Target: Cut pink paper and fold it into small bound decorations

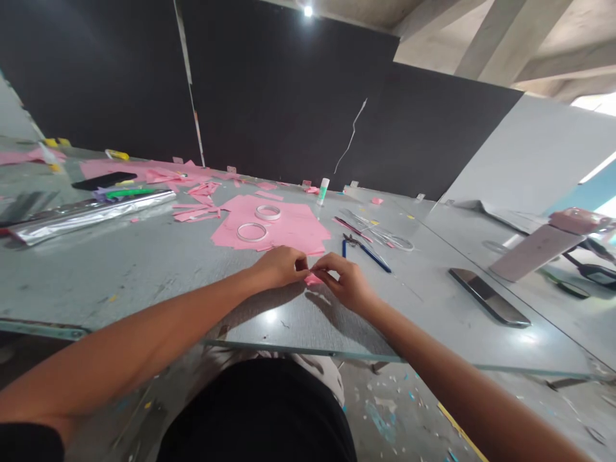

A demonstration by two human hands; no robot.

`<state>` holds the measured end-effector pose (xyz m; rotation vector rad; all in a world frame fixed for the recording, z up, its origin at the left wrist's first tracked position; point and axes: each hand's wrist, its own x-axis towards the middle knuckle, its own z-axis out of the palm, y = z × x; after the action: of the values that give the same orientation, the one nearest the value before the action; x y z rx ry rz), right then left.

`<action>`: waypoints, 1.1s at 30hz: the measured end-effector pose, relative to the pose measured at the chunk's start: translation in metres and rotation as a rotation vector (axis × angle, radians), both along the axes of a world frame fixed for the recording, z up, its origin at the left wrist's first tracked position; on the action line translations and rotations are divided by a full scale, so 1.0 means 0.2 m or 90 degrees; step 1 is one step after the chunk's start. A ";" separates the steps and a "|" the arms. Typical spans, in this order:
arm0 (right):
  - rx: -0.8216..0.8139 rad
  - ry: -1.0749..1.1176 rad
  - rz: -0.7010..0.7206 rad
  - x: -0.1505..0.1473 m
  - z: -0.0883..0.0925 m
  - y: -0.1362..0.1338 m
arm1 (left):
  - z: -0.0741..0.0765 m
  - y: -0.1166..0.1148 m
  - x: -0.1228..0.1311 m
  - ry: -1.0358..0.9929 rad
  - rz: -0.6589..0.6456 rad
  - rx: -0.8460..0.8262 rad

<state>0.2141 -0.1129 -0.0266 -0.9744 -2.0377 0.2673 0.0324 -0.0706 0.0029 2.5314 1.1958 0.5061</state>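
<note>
My left hand (283, 265) and my right hand (345, 280) meet above the near part of the grey table, fingertips pinched almost together. A small piece of pink paper (314, 280) shows at and just below the fingertips; my fingers partly cover it. Just beyond my hands lies a larger pink paper sheet (298, 224), with two white tape rings (268, 212) resting on it. To the right of my right hand are blue-handled pliers (370, 254), their jaws toward the sheet.
A glue stick (323, 191) stands at the back. Wire (399, 242) lies behind the pliers. Pink scraps (199, 202) and a silver foil roll (96, 215) are at left. On the right are a phone (488, 297) and a pale box (536, 251). The table's front edge (308, 350) runs close to my body.
</note>
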 end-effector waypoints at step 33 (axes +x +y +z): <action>-0.330 0.099 0.011 0.03 0.01 0.00 | -0.10 0.03 0.01 -0.095 -0.010 -0.034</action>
<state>0.2205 -0.1124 -0.0238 -1.2001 -1.8690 0.8842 0.0344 -0.0643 -0.0179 2.4087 1.1187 0.6385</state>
